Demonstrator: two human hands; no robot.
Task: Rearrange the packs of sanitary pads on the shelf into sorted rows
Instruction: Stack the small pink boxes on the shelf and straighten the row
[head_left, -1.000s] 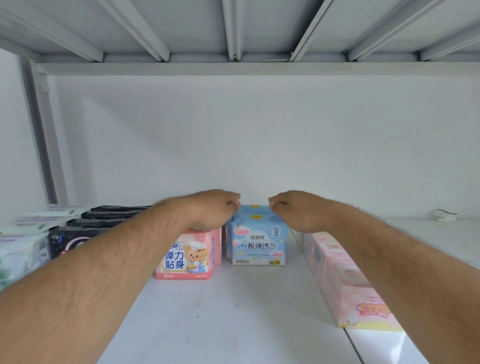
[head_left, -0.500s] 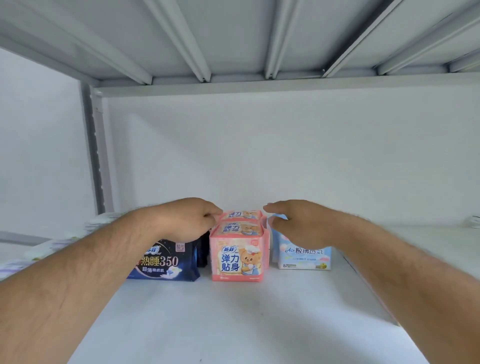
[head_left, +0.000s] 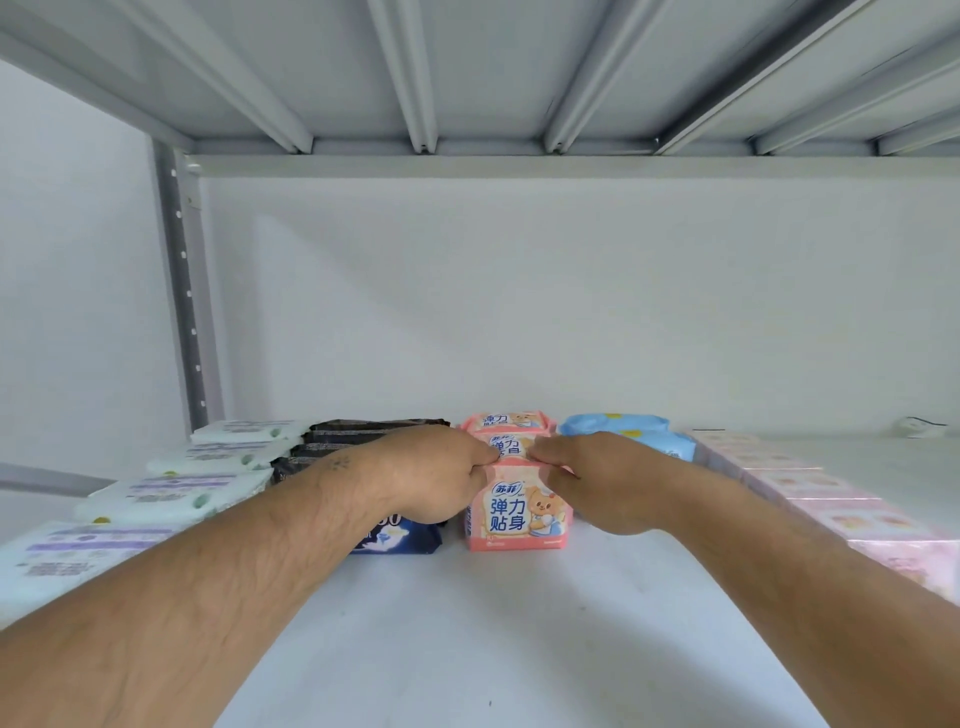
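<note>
Both hands meet on the front pink pack in the middle of the shelf.

From the left: a row of white packs (head_left: 171, 491) runs back, the nearest blurred and cut by the frame edge. Next, a row of dark packs (head_left: 363, 434), the front blue one mostly hidden behind the left hand (head_left: 434, 475). That hand's fingers curl onto the top left edge of the front pink pack (head_left: 519, 512); their tips are out of sight. Two more pink packs (head_left: 506, 422) stand behind it, the middle one half covered. The right hand (head_left: 597, 486) grips the pack's top right edge, fingers curled over it. It hides most of the blue packs (head_left: 618, 427). A pale pink row (head_left: 810, 488) runs along the right, washed out, cut off. The shelf (head_left: 493, 623) lies bare in front.
</note>
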